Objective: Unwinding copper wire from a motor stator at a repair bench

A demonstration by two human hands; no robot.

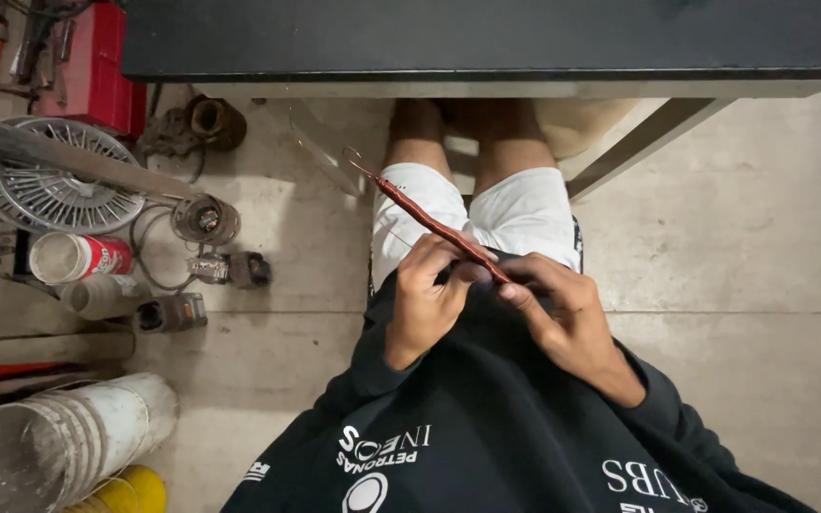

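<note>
Seated over the concrete floor (743, 237), you pinch a thin reddish wire bundle (429, 220) over your lap, left hand (427, 299) and right hand (563, 313) closed around its near end to steady it.

Seated, your left hand (427, 299) and right hand (563, 313) both pinch a thin reddish-brown rod (429, 223) over your lap. The rod runs toward 11 o'clock, with a small wire hook at its far tip. Dark tabletop (486, 38) at 12 o'clock. Stacked white buckets (59, 442) on the floor at 8 o'clock; wire fan guard (54, 190) at 10.
</note>
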